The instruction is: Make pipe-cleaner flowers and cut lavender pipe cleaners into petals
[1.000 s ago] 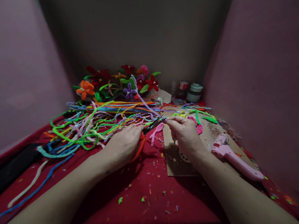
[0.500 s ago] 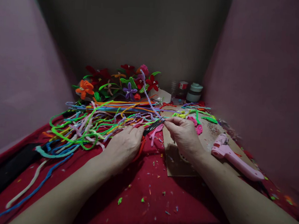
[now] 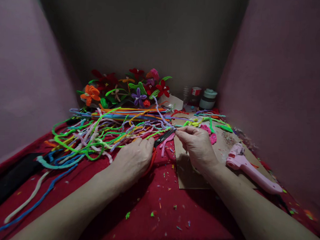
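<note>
My left hand (image 3: 135, 155) is closed around the red handles of a pair of scissors (image 3: 163, 137), whose dark blades point up and to the right. Between thumb and fingertips, my right hand (image 3: 198, 143) pinches one end of a lilac pipe cleaner (image 3: 161, 114). The blade tips meet the pipe cleaner right beside those fingertips. From there its free length slants up and left over the pile. A pink pipe cleaner piece (image 3: 166, 143) lies on the red cloth just below the blades.
Loose colourful pipe cleaners (image 3: 94, 138) heap at the left. Behind them stand pipe-cleaner flowers (image 3: 139, 97). A pink glue gun (image 3: 254, 171) rests on the cardboard (image 3: 184, 175) at right. A lidded cup (image 3: 208, 99) stands at the back. Scraps dot the red cloth (image 3: 144, 219).
The free end of the lilac pipe cleaner has dropped lower, from in front of the pink flower down to near the purple one. Both hands stay almost in place.
</note>
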Action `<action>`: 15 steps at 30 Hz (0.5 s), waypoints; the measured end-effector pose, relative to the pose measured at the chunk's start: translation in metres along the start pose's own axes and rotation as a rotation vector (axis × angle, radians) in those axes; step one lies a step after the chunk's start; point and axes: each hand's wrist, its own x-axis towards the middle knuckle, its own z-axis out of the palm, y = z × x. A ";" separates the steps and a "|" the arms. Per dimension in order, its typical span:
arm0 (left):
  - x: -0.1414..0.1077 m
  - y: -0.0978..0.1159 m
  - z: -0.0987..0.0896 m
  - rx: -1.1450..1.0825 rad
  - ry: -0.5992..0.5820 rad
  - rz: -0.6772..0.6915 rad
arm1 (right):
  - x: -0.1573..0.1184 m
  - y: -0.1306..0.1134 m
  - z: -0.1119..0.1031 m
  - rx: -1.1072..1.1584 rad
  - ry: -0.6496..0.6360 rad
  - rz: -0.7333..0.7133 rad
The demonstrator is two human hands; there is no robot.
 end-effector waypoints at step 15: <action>-0.006 0.004 -0.002 -0.072 -0.037 -0.006 | -0.002 -0.001 -0.001 -0.157 0.029 -0.102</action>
